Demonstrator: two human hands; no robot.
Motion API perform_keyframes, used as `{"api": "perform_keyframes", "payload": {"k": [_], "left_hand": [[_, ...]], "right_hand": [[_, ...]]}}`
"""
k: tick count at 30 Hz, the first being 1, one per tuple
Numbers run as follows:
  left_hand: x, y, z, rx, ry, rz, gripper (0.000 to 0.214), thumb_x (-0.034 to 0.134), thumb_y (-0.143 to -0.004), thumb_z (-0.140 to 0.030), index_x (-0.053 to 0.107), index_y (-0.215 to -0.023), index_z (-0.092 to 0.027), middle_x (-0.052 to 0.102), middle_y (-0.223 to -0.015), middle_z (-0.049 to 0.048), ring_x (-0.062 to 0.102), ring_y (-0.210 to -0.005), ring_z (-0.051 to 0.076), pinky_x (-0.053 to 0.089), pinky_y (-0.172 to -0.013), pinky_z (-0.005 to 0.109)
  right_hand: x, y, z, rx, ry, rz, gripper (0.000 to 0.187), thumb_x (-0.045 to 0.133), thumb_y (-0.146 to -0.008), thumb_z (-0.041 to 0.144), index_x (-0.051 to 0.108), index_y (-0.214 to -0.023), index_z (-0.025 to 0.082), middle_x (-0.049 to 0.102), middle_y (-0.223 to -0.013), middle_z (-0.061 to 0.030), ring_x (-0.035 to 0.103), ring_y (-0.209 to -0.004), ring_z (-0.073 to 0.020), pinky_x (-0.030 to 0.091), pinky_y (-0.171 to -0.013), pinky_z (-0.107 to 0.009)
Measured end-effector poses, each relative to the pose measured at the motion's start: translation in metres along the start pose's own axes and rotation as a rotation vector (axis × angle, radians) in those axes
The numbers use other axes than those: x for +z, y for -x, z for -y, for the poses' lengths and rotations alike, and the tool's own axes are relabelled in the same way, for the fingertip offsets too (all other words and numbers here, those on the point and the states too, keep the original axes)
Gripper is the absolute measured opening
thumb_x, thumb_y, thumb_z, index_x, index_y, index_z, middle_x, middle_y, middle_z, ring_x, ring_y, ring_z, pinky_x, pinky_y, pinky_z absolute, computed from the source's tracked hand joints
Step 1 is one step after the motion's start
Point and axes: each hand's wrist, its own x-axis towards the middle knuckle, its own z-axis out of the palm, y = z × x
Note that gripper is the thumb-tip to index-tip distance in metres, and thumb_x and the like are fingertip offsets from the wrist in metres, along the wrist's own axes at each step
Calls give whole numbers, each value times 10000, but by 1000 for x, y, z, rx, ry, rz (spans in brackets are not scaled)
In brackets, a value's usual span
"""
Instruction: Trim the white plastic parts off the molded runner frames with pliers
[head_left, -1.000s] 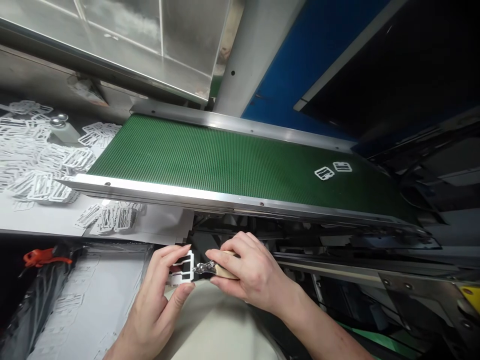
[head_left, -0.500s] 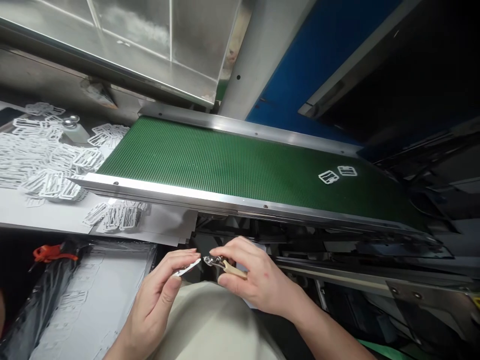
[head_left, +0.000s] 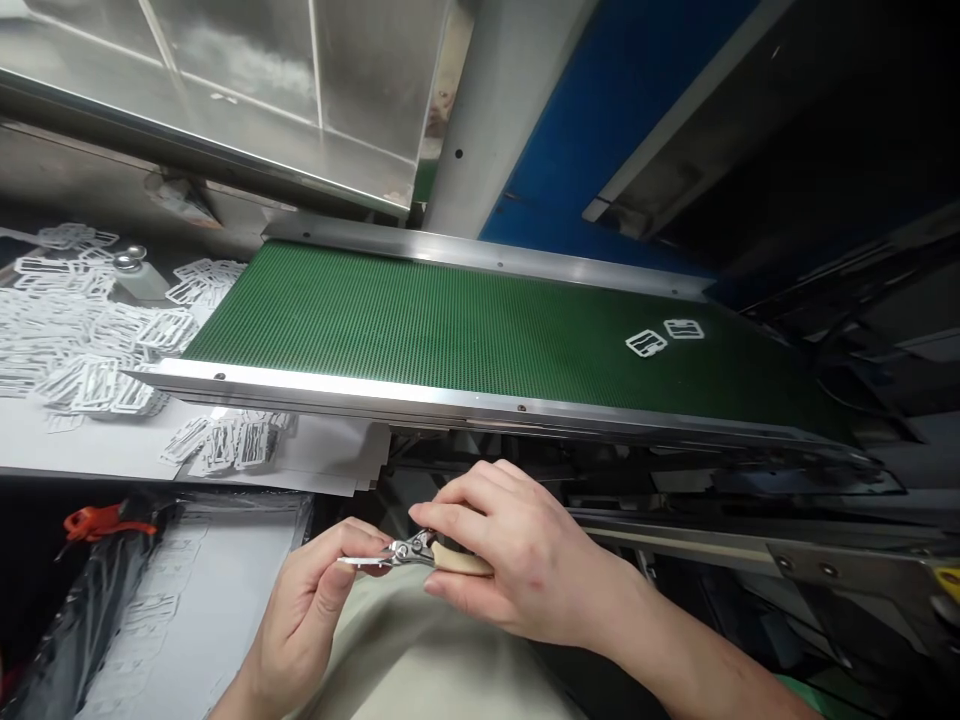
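Note:
My left hand (head_left: 315, 610) pinches a small white plastic frame part (head_left: 358, 561), now seen edge-on, low in the middle of the view. My right hand (head_left: 502, 570) is closed round a small metal cutter with a beige handle (head_left: 442, 556), and its jaws meet the part's right end. Both hands hover over my lap, below the near rail of the green conveyor belt (head_left: 420, 320). Two white frame parts (head_left: 664, 337) lie on the belt at the right.
Heaps of white frame parts (head_left: 90, 330) cover the table at the left, with a smaller pile (head_left: 225, 440) under the belt's rail. A bagged box (head_left: 172, 610) sits at lower left beside an orange-handled tool (head_left: 101, 520). Machine framing (head_left: 750, 520) runs to the right.
My left hand has turned the white part from face-on to edge-on. My right hand keeps the cutter at its end. The view has shifted slightly.

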Motion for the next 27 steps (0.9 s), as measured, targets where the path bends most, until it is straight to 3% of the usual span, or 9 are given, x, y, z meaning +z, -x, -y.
{"api": "perform_keyframes", "payload": {"k": [14,27], "left_hand": [[0,1,-3,21,-107,30,483,419,-1140,-576,776,-1085,-254,793,-1079,80,752,-982,245,551,-873,333],[1,1,-3,41,-125,32,465,413,-1147,-546,783,-1112,-267,810,-1074,72,757,-1000,246,563,-890,332]], "right_hand": [[4,0,-1,-64,40,-15,326,773,-1043,478,776,-1247,224,724,-945,-3,643,-796,-161,473,-727,-356],[-3,0,1,-67,49,-6,358,780,-1032,485,770,-1272,220,746,-977,-22,667,-822,-178,473,-720,-370]]}}
